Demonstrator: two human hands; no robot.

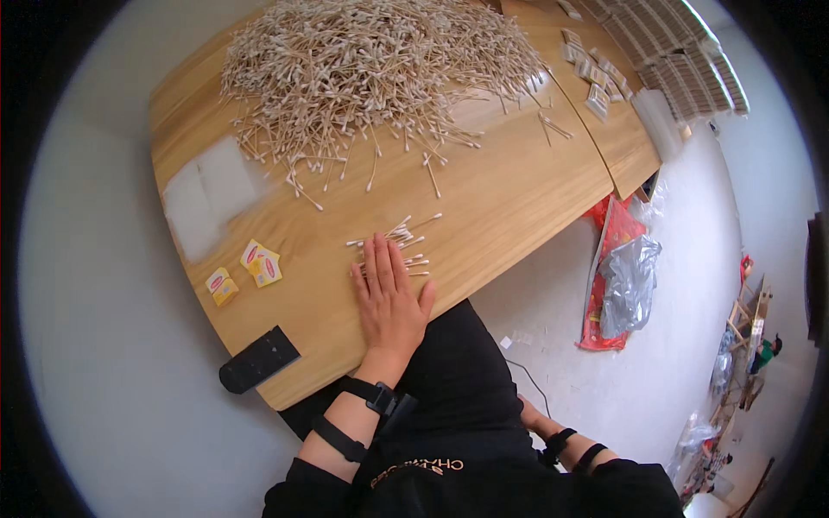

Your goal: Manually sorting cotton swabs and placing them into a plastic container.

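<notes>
My left hand (390,295) lies flat, palm down, on a small group of cotton swabs (404,231) near the table's front edge. Its fingers point away from me, and swab tips stick out past them and to the right by the thumb. Low beside my right thigh hangs my right hand (531,418), its fingers hidden behind the leg. A large heap of cotton swabs (371,69) covers the far part of the wooden table (509,194), with stray ones along its near side.
Clear plastic sheets (207,190), small yellow-and-white packets (262,263) and a black block-like object (259,358) lie toward the left. Small packs (596,78) and stacked striped bundles (691,82) sit far right. A red bag with grey plastic (629,285) stands on the floor.
</notes>
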